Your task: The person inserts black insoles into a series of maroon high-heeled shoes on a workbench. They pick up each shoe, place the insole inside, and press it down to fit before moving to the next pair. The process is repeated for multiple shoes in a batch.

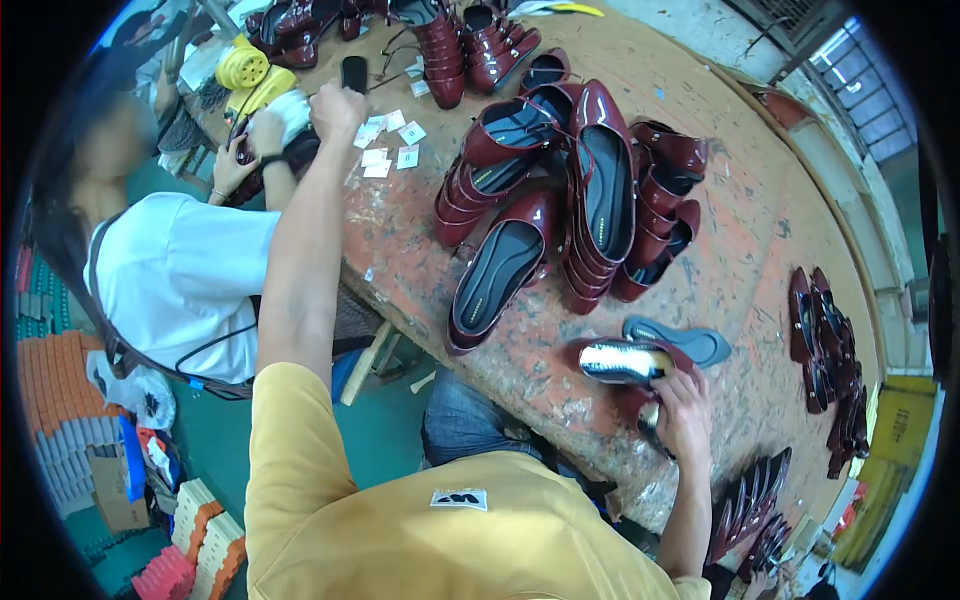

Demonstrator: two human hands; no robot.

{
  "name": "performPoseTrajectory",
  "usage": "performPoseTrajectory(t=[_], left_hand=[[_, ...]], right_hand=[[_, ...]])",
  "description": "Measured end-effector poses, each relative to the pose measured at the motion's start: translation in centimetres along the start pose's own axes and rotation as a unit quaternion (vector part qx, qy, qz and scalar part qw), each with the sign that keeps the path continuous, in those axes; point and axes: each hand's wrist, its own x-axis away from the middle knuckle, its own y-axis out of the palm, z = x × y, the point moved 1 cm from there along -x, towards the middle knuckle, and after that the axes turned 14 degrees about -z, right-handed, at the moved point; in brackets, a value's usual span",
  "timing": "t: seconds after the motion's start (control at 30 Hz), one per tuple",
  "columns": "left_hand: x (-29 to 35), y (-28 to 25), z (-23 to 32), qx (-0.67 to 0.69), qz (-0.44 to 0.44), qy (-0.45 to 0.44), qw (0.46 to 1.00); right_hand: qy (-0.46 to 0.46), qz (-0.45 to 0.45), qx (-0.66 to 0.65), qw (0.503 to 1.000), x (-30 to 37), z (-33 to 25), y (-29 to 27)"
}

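My left hand [338, 108] is stretched far out to the table's far left edge, its fingers closed. A small black paddle-shaped thing [354, 73] juts out just beyond them; its kind does not show. My right hand [683, 405] grips a burgundy patent shoe [592, 371] near the front edge, and the shoe's inside shines silvery. Partly under that hand lies a second burgundy shoe [648, 418]. Blue-grey insoles [690, 342] rest just behind them. Stacked burgundy shoes with grey insoles fitted [605, 190] stand in the middle, with a single shoe [500, 270] at their front left.
Small white labels [376, 160] are scattered near my left forearm. At the left a co-worker in a white shirt [190, 270] handles a dark shoe beside a yellow machine [245, 75]. More burgundy shoes [825, 340] line the right; others [430, 50] stand at the far edge.
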Motion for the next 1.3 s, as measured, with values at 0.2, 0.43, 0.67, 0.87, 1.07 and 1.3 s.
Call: performPoseTrajectory(t=[0.2,0.43,0.67,0.87,1.07,1.3], left_hand=[[9.6,-12.1,11.8,0.378,0.12,0.208,0.894],[49.2,-10.7,17.2,0.559,-0.376,0.35,0.651],[55.5,-1.5,16.6,0.278,-0.402,0.545,0.681],[55.9,2.1,18.3,0.192,-0.343,0.59,0.705],[52.7,-2.3,7.8,0.182,-0.402,0.491,0.751],[53.8,-4.7,12.0,0.029,-0.413,0.551,0.725]], right_hand=[[0.066,0.033,-0.218,0.973,3.5,-2.4,-2.2],[-0.104,0.278,-0.902,0.312,2.4,-9.9,-2.0],[0.242,0.435,-0.552,0.669,14.9,0.4,4.5],[0.352,0.309,-0.436,0.768,19.8,3.2,12.3],[0.309,0.373,-0.545,0.684,20.4,3.4,12.2],[0.197,0.266,-0.523,0.785,13.7,3.0,8.1]])
